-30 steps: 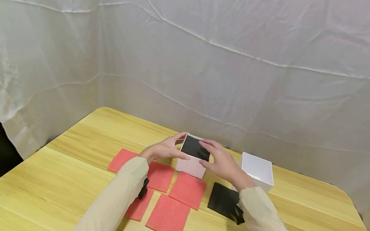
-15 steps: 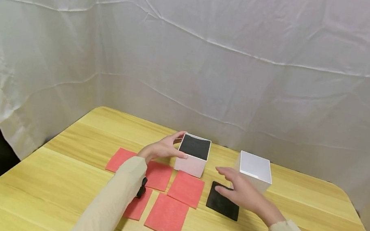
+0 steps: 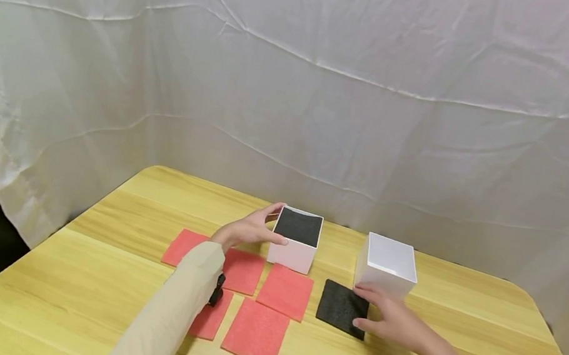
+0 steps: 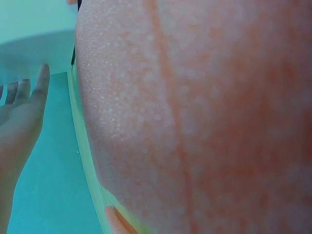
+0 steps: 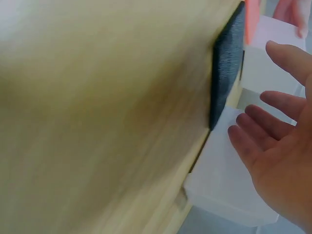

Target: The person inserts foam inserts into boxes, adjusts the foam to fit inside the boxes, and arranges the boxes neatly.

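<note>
- Left hand (image 3: 247,231) up against the left side of a white box with a black foam pad inside (image 3: 294,246), thumb at its near wall, other fingers at the far corner, bent round it.
- Right hand (image 3: 392,321) low over the counter (image 3: 71,286), fingers straight and a little spread, nothing held in its grip.
- Fingertips of that hand at the right edge of a flat black foam square (image 3: 343,308); too close to tell if touching.
- Black foam square flat on the counter, just in front of an open white box (image 3: 386,264), right of the red ones.
- Open white box near the back of the counter, to the right of the first box, a gap between them.
- Five red foam squares (image 3: 257,332) flat on the counter in front of the left box, some touching edge to edge, one partly hidden under the left sleeve (image 3: 168,316).
- Wrinkled white cloth (image 3: 302,79) hung behind and beside the counter.
- Left wrist view filled by red foam (image 4: 195,117) very close up, with straight fingers (image 4: 29,97) at the side.
- Right wrist view blurry: open palm (image 5: 280,146) beside the white box (image 5: 229,180) and the black foam (image 5: 226,73).
</note>
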